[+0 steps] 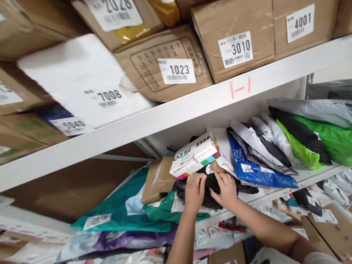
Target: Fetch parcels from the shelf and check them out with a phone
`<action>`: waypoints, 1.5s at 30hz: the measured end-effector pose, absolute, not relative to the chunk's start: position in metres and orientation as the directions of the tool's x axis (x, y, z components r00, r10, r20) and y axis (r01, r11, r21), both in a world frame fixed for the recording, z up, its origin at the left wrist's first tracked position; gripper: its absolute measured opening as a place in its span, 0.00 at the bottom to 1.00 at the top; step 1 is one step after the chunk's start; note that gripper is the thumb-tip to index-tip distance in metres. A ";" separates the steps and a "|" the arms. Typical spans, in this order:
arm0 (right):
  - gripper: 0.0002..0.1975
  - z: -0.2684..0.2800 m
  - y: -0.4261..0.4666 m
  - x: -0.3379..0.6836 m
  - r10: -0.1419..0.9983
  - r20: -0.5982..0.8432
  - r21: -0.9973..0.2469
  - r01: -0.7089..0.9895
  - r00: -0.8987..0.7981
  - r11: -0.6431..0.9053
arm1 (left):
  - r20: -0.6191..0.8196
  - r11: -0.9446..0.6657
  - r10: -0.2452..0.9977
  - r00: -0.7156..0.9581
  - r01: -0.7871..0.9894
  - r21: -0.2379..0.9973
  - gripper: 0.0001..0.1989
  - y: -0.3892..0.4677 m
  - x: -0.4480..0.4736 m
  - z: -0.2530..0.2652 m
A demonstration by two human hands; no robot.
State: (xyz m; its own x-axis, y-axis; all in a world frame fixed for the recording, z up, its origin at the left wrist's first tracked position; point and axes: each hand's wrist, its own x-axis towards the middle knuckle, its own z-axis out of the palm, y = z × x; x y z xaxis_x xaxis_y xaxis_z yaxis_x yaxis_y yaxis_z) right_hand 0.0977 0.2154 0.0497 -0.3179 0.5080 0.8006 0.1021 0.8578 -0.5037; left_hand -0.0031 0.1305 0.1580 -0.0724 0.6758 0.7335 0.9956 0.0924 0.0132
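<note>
On the middle shelf, both hands are at a black plastic parcel bag. My left hand is closed at the bag's upper left, thumb and fingers pinched together on the plastic. My right hand rests on the bag's right part, thumb and fingers spread apart. A small white number label shows between the two hands, only partly readable. Just behind them lies a white coffee box with coloured stripes, tilted. A brown cardboard packet and a green bag lie left of my left hand.
Blue, grey and green parcel bags lean in a row at right. A white shelf beam marked 1-1 crosses above the hands, carrying labelled cartons. A teal bag lies at left. More parcels lie on the shelf below.
</note>
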 end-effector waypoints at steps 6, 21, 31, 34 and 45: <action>0.34 0.055 0.200 0.070 0.596 0.765 -0.549 0.238 -0.243 0.801 | 0.754 -0.131 0.656 -0.001 0.985 0.115 0.11 0.120 -0.001 0.171; 0.47 0.057 0.179 0.076 0.570 0.792 -0.534 0.205 -0.220 0.821 | 0.757 -0.364 0.648 0.086 0.907 0.209 0.12 0.113 -0.009 0.166; 0.36 0.073 0.182 0.077 0.664 0.740 -0.650 0.137 -0.110 0.747 | 0.745 -0.158 0.645 0.170 0.984 -0.087 0.15 0.102 -0.037 0.185; 0.35 0.084 0.184 0.080 0.707 0.700 -0.698 0.113 -0.098 0.707 | 0.711 0.108 0.700 0.069 0.974 -0.201 0.26 0.101 -0.055 0.187; 0.32 0.099 0.146 0.147 0.736 0.658 -0.740 0.047 -0.158 0.671 | 0.709 0.215 0.704 -0.039 0.963 -0.160 0.23 0.112 -0.067 0.184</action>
